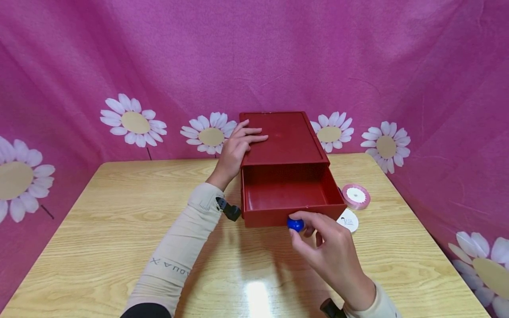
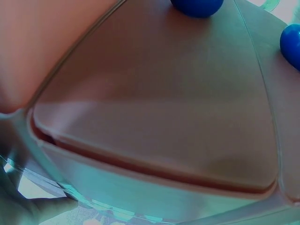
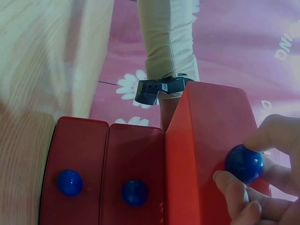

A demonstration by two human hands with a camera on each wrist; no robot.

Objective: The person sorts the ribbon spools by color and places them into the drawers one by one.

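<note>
One round blue knob [image 1: 294,224] — right hand [image 1: 332,249] pinching it, left hand [image 1: 235,151] spread — seems the best hold; red plastic drawer [image 1: 264,217] looks light.

The knob [image 1: 295,224] is round, glossy and blue, pinched between the right fingers [image 1: 308,215] and the thumb. It sits on the front of the drawer [image 1: 262,218], which is red, box-shaped, level and pulled well out; its smooth inner floor and walls show just beyond those fingers. The cabinet [image 1: 294,139] is red too and stands upright, its flat top edged by a low rim, with the left fingers [image 1: 256,138] lying across the top's left edge. Two lower drawers [image 3: 133,164], both closed, are stacked below the right fingers and set farther back, each with a matching blue knob.
</note>
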